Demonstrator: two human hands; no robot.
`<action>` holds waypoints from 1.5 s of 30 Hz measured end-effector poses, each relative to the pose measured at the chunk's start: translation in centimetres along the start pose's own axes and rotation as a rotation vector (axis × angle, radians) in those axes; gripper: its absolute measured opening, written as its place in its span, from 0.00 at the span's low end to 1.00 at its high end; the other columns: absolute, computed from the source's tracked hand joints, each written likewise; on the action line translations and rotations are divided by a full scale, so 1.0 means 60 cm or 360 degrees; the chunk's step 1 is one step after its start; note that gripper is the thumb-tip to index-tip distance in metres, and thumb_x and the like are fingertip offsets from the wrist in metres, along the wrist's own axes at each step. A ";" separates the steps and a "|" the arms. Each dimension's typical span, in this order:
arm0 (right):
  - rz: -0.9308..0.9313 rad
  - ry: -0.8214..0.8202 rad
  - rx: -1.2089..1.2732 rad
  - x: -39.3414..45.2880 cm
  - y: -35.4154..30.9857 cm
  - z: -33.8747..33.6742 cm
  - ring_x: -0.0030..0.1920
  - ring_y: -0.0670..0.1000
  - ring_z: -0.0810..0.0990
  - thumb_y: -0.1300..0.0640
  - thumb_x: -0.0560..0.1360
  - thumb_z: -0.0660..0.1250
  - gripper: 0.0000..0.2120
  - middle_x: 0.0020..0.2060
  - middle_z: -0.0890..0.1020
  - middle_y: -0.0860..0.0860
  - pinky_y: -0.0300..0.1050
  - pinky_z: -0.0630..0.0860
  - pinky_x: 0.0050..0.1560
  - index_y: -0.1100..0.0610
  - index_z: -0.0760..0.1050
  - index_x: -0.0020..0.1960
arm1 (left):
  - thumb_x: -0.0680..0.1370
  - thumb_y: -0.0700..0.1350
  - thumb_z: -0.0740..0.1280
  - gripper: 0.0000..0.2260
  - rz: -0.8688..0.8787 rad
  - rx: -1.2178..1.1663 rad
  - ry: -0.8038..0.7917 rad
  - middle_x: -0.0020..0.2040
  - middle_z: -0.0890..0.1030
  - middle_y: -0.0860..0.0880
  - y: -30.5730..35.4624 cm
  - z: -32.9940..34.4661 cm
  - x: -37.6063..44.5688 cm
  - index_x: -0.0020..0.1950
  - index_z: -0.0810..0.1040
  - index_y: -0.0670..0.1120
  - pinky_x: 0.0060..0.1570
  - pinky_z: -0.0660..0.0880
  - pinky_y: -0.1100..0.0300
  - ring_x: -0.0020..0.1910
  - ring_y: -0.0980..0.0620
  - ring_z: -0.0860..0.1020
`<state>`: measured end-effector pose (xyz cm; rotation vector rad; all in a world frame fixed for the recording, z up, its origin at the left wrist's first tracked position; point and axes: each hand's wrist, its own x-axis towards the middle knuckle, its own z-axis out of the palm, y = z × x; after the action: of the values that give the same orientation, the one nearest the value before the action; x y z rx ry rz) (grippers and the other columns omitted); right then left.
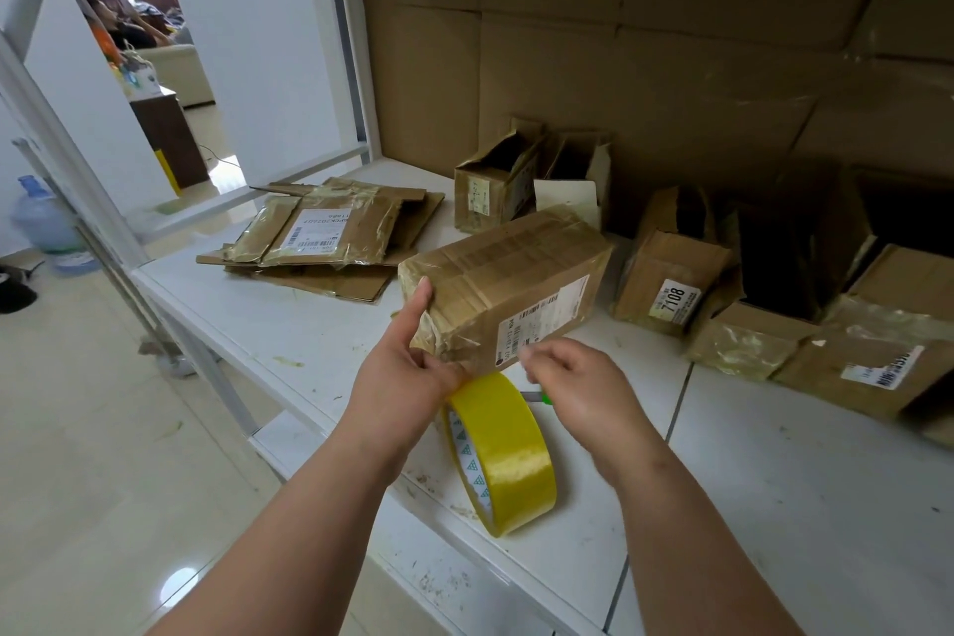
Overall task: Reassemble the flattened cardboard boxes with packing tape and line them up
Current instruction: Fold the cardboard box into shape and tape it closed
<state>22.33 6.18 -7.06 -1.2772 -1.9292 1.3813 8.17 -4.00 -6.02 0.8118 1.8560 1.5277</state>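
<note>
Brown cardboard box wrapped in old clear tape, white shipping label on its side [508,287] — held at the near-centre of the white shelf top [289,325], tipped on its lower edge, right behind the yellow roll of packing tape [501,449], which stands on edge near the shelf's front.

Left hand [397,377]: thumb up the box's near-left corner, fingers curled round the lower end, gripping it. Right hand [573,390]: fingertips at the box's lower edge by the label, blurred; can't tell if they pinch a tape end or hold nothing.

Risks, as I judge:
- Roll on edge close to front lip; a nudge from either wrist could send it rolling off.
- Box held by one corner only; could twist or drop if right hand pulls hard.
- Old tape is wrinkled; new strip may not stick flat.

Hard to see:
- Small green-tipped item [539,398] behind the right hand, mostly hidden. Cutter? Unsure.
- Box's underside and far end out of sight; seam state unknown.
- Further back: stack of flattened brown boxes [330,243] left, several assembled brown boxes [671,279] right, far-right ones cut off by frame edge, interiors dark.
</note>
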 end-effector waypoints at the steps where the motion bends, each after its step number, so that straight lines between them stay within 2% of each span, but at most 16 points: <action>1: 0.0089 -0.0125 0.0208 -0.004 -0.011 0.008 0.44 0.47 0.79 0.47 0.78 0.65 0.09 0.42 0.81 0.47 0.45 0.74 0.49 0.50 0.80 0.46 | 0.74 0.38 0.74 0.38 0.0005 -0.0005 -0.0012 0.30 0.77 0.55 0.001 -0.001 -0.001 0.73 0.63 0.68 0.34 0.72 0.67 0.31 0.59 0.76; 3: 0.0233 -0.0305 0.0417 -0.004 -0.023 0.023 0.43 0.49 0.80 0.45 0.76 0.68 0.10 0.41 0.82 0.49 0.47 0.75 0.49 0.52 0.81 0.46 | 0.73 0.40 0.75 0.38 0.0008 -0.0013 -0.0041 0.33 0.78 0.50 0.003 -0.003 -0.001 0.74 0.63 0.68 0.38 0.74 0.64 0.34 0.57 0.77; 6: 0.0342 -0.0460 0.0652 -0.004 -0.035 0.039 0.48 0.58 0.82 0.47 0.69 0.71 0.15 0.45 0.84 0.59 0.57 0.77 0.58 0.56 0.84 0.47 | 0.72 0.42 0.76 0.39 -0.0001 -0.0027 -0.0083 0.36 0.78 0.45 0.001 -0.006 -0.002 0.75 0.61 0.67 0.41 0.76 0.62 0.37 0.54 0.79; 10: 0.0327 -0.0387 0.0801 0.001 -0.041 0.045 0.40 0.59 0.79 0.65 0.74 0.67 0.05 0.40 0.80 0.62 0.53 0.76 0.47 0.63 0.80 0.41 | 0.75 0.41 0.74 0.38 0.0063 0.0117 -0.0066 0.33 0.79 0.51 0.003 -0.007 -0.003 0.75 0.60 0.67 0.38 0.74 0.66 0.34 0.59 0.78; 14: 0.0276 -0.0266 0.0739 -0.002 -0.038 0.046 0.36 0.55 0.77 0.66 0.73 0.68 0.06 0.34 0.77 0.59 0.50 0.73 0.43 0.60 0.77 0.38 | 0.76 0.48 0.72 0.36 0.0186 0.0412 0.0095 0.35 0.83 0.52 0.005 -0.016 -0.005 0.75 0.57 0.70 0.44 0.78 0.58 0.36 0.58 0.82; 16: 0.0250 -0.0211 0.0743 -0.005 -0.034 0.045 0.39 0.56 0.75 0.64 0.70 0.71 0.07 0.35 0.77 0.59 0.51 0.71 0.45 0.57 0.77 0.35 | 0.79 0.49 0.68 0.31 0.0251 0.0529 0.0240 0.36 0.84 0.54 0.007 -0.028 -0.006 0.75 0.58 0.69 0.47 0.79 0.55 0.37 0.56 0.83; 18: 0.0220 -0.0203 0.0764 -0.010 -0.035 0.046 0.41 0.57 0.75 0.59 0.63 0.72 0.03 0.38 0.78 0.60 0.53 0.71 0.46 0.55 0.78 0.33 | 0.80 0.51 0.65 0.25 0.0399 0.0682 0.0373 0.37 0.82 0.55 0.012 -0.035 -0.004 0.74 0.62 0.68 0.45 0.77 0.56 0.39 0.56 0.81; 20: 0.0218 -0.0204 0.0785 -0.015 -0.035 0.047 0.42 0.57 0.76 0.58 0.62 0.72 0.03 0.40 0.80 0.62 0.53 0.72 0.47 0.54 0.78 0.32 | 0.80 0.52 0.66 0.23 0.0706 0.0862 0.0405 0.41 0.76 0.56 0.018 -0.029 0.005 0.73 0.66 0.65 0.43 0.73 0.57 0.42 0.54 0.76; 22: 0.0214 -0.0207 0.0817 -0.016 -0.032 0.046 0.43 0.58 0.77 0.61 0.69 0.71 0.05 0.41 0.81 0.62 0.53 0.73 0.48 0.55 0.78 0.35 | 0.78 0.51 0.70 0.20 0.1011 0.1021 0.0369 0.45 0.71 0.52 0.019 -0.022 0.025 0.70 0.75 0.57 0.45 0.72 0.56 0.45 0.50 0.73; 24: 0.0205 -0.0210 0.0817 -0.017 -0.027 0.043 0.43 0.58 0.78 0.65 0.74 0.68 0.06 0.42 0.82 0.63 0.53 0.73 0.49 0.58 0.78 0.38 | 0.74 0.50 0.74 0.18 0.1129 0.1171 0.0352 0.47 0.69 0.50 0.013 -0.021 0.050 0.63 0.82 0.51 0.47 0.75 0.50 0.48 0.46 0.72; 27: 0.0170 -0.0188 0.0792 -0.019 -0.024 0.039 0.44 0.57 0.79 0.65 0.76 0.67 0.05 0.44 0.84 0.61 0.53 0.74 0.50 0.60 0.79 0.41 | 0.69 0.49 0.78 0.18 0.1128 0.1272 0.0323 0.47 0.70 0.48 0.006 -0.029 0.067 0.59 0.84 0.49 0.46 0.77 0.48 0.48 0.43 0.74; 30: 0.0144 -0.0129 0.0772 -0.024 -0.023 0.040 0.44 0.56 0.80 0.64 0.76 0.67 0.04 0.46 0.85 0.61 0.55 0.76 0.53 0.60 0.79 0.44 | 0.68 0.48 0.80 0.22 0.1174 0.1322 0.0254 0.49 0.70 0.48 -0.006 -0.034 0.068 0.61 0.83 0.48 0.44 0.75 0.53 0.46 0.46 0.74; 34: 0.0142 -0.0103 0.0786 -0.030 -0.026 0.040 0.45 0.57 0.79 0.64 0.76 0.67 0.09 0.48 0.84 0.63 0.54 0.75 0.52 0.56 0.78 0.38 | 0.75 0.46 0.74 0.22 0.0862 0.1066 0.0252 0.50 0.69 0.53 -0.007 -0.030 0.069 0.68 0.78 0.52 0.50 0.71 0.60 0.47 0.54 0.71; 37: 0.0137 -0.0095 0.0771 -0.037 -0.027 0.036 0.46 0.56 0.79 0.63 0.77 0.66 0.09 0.47 0.85 0.60 0.56 0.76 0.56 0.56 0.78 0.39 | 0.78 0.48 0.71 0.23 0.0763 0.1012 0.0008 0.48 0.71 0.54 0.000 -0.035 0.072 0.72 0.72 0.55 0.46 0.66 0.67 0.44 0.57 0.71; 41: 0.0173 -0.0068 0.0817 -0.038 -0.028 0.039 0.44 0.55 0.78 0.63 0.77 0.66 0.09 0.43 0.85 0.58 0.51 0.74 0.51 0.56 0.78 0.39 | 0.82 0.50 0.64 0.22 0.0675 0.0969 -0.0357 0.49 0.71 0.60 0.010 -0.066 0.083 0.75 0.66 0.58 0.42 0.66 0.74 0.48 0.61 0.73; 45: 0.0251 -0.0080 0.0946 -0.038 -0.032 0.042 0.43 0.56 0.78 0.64 0.76 0.67 0.08 0.41 0.84 0.59 0.52 0.75 0.50 0.58 0.77 0.39 | 0.81 0.49 0.66 0.22 0.0879 0.1206 -0.0369 0.48 0.74 0.56 0.012 -0.074 0.089 0.75 0.67 0.57 0.42 0.65 0.73 0.47 0.57 0.74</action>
<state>20.66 2.80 -5.98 -1.1137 -1.3030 1.8913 1.45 -2.54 -4.91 1.8826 2.1376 0.8980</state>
